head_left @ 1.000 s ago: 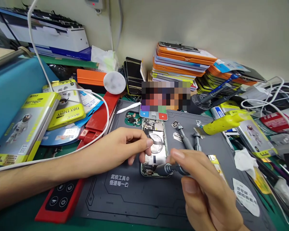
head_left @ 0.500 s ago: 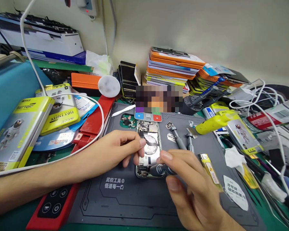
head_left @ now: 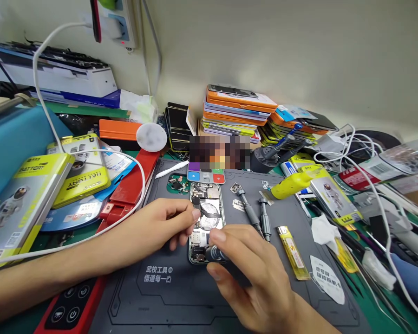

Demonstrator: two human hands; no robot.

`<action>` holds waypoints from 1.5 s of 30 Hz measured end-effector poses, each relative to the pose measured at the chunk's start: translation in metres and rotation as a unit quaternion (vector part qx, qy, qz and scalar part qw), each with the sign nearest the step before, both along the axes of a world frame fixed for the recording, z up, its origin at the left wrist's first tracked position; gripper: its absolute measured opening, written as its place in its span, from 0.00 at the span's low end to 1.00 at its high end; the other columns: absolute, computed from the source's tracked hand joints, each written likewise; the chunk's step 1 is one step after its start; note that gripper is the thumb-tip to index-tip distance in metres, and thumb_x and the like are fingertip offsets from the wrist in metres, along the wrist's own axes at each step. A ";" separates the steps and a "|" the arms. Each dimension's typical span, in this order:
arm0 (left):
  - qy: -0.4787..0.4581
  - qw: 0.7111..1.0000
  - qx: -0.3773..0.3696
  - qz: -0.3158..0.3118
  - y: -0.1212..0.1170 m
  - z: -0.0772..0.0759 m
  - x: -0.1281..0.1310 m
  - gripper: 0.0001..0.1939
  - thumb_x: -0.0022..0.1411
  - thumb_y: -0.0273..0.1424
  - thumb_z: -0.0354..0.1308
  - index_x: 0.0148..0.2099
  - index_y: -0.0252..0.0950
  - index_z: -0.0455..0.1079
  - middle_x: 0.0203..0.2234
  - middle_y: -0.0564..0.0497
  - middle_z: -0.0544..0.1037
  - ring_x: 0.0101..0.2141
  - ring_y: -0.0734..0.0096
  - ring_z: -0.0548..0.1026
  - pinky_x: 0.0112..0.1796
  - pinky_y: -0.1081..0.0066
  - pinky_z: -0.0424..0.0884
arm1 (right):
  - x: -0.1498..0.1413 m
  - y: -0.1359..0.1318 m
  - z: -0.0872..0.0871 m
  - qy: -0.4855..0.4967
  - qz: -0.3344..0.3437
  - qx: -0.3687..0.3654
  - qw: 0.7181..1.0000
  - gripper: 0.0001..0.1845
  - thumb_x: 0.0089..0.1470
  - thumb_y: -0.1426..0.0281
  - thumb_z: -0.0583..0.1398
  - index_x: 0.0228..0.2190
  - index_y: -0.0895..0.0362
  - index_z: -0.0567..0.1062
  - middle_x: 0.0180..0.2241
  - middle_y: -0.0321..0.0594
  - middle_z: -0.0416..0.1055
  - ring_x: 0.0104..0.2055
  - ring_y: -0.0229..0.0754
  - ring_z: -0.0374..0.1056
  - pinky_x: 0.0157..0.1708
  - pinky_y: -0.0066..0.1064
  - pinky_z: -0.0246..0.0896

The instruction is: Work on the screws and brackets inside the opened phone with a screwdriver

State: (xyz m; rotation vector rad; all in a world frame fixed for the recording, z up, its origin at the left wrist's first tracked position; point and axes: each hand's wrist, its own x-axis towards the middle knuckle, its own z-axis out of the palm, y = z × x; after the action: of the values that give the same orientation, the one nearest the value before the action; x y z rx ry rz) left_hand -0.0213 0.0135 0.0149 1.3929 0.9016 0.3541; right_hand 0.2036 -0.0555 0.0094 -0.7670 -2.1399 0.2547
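An opened phone lies on the dark work mat, its inner parts and a round coil showing. My left hand is at the phone's left edge, thumb and index finger pinched together; anything between them is too small to make out. My right hand curls around a dark grey screwdriver, whose end lies over the phone's lower right part. The rest of that tool is hidden by the fingers. Two more grey screwdrivers rest to the right of the phone.
Right of the hands lie a yellow lighter, a yellow bottle and a white tissue. Battery boxes and a red device stand left. Stacked orange cases are behind. A white cable loops over the left side.
The whole view has shifted, so things appear lower and farther left. My right hand has moved left over the phone and along the screwdriver. My left hand keeps its pinch at the phone's edge.
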 end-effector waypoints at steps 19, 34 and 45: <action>0.003 1.000 -0.003 -0.017 0.001 -0.003 -0.003 0.23 0.74 0.50 0.58 0.34 0.37 0.69 0.25 0.57 0.73 0.25 0.76 0.66 0.25 0.76 0.59 | -0.003 -0.002 -0.005 -0.005 -0.039 0.004 0.999 0.31 0.68 0.74 0.61 0.69 0.57 0.61 0.46 0.45 0.82 0.45 0.46 0.79 0.44 0.38 0.80; -0.003 1.000 -0.015 0.002 0.003 0.007 -0.002 0.14 0.69 0.44 0.65 0.41 0.39 0.83 0.24 0.56 0.73 0.25 0.76 0.67 0.25 0.78 0.61 | -0.001 -0.001 -0.004 -0.004 -0.018 -0.013 1.000 0.31 0.67 0.77 0.59 0.68 0.57 0.62 0.46 0.46 0.82 0.44 0.46 0.80 0.42 0.39 0.80; -0.034 0.998 -0.043 0.032 0.003 -0.003 -0.002 0.25 0.75 0.51 0.54 0.33 0.37 0.69 0.22 0.57 0.72 0.22 0.75 0.66 0.25 0.75 0.61 | -0.001 0.001 -0.002 -0.008 -0.012 0.002 1.000 0.26 0.71 0.72 0.59 0.66 0.58 0.64 0.46 0.45 0.81 0.44 0.44 0.78 0.42 0.37 0.79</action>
State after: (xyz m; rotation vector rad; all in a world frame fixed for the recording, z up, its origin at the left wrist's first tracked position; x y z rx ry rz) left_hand -0.0228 0.0165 0.0121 1.2677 0.8958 0.4046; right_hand 0.2023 -0.0546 0.0072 -0.7946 -2.1435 0.2337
